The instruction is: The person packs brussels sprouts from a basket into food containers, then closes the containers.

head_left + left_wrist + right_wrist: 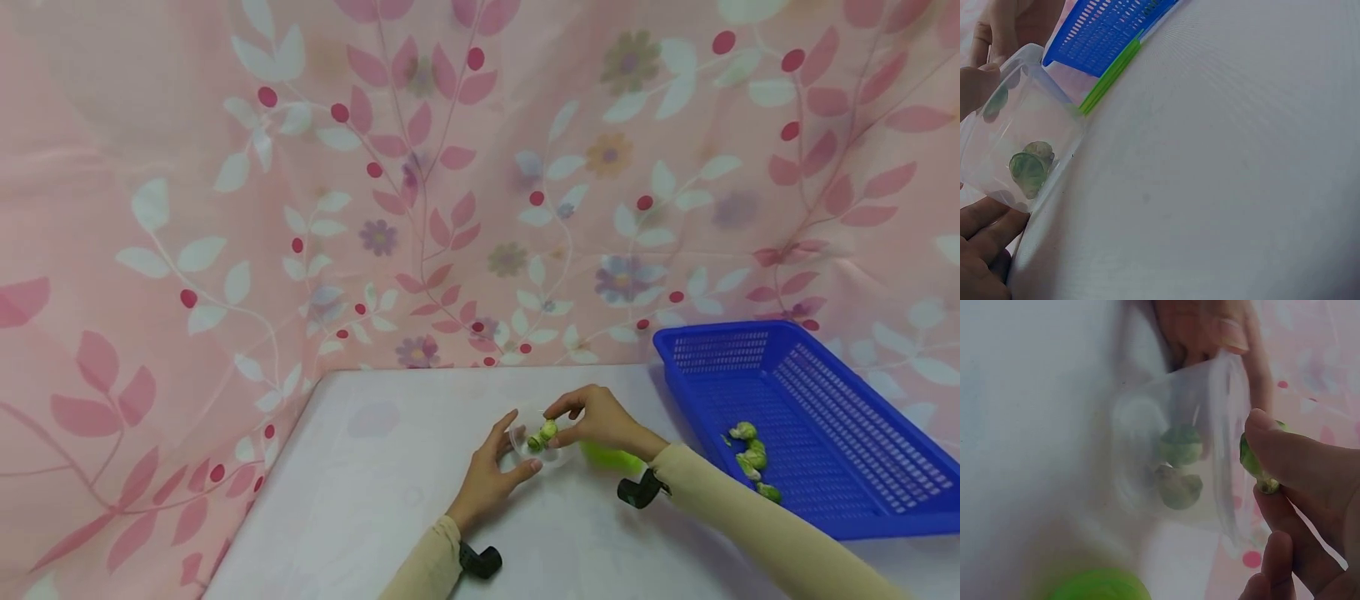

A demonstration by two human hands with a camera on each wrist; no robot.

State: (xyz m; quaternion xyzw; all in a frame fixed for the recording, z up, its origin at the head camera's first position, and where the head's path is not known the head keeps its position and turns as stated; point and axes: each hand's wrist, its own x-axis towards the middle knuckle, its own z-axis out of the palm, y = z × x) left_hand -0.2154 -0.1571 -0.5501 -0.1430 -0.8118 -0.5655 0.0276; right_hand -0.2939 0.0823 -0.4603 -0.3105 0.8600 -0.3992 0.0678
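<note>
A clear plastic container [558, 460] stands on the white table, and my left hand [483, 479] grips it with thumb and fingers on opposite sides. Two Brussels sprouts [1180, 465] show through its wall. Over the opening, my right hand [603, 417] pinches another Brussels sprout [1250, 459] between thumb and fingers. The pinched sprout is just outside the rim's line in the right wrist view, its pale stem end showing beneath the thumb.
A bright green flat piece [615, 457] lies on the table just behind my right wrist. To the right stands a blue perforated basket [840, 433] with several Brussels sprouts [752, 457] along its left side. A floral pink cloth [465, 208] hangs behind the table.
</note>
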